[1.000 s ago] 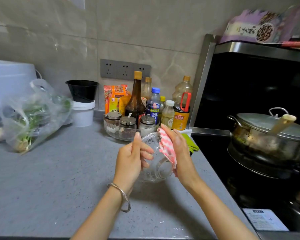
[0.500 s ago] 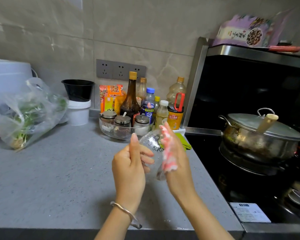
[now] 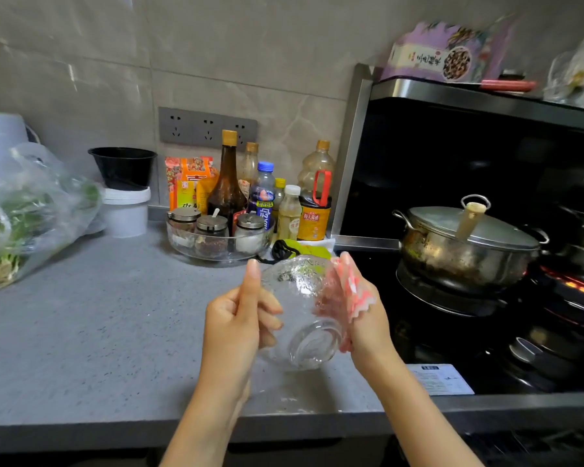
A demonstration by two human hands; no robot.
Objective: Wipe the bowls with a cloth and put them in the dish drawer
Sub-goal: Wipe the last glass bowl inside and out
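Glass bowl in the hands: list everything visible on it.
The glass bowl is clear, with a dimpled wall and a thick, smooth round base. It is tipped on its side, base toward the camera, held above the grey counter. The left hand grips its left wall, thumb up. The right hand presses a pink-and-white cloth against its right side.

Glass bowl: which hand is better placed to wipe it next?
Right. The right hand presses the pink cloth against the glass bowl; the left hand only grips its side.
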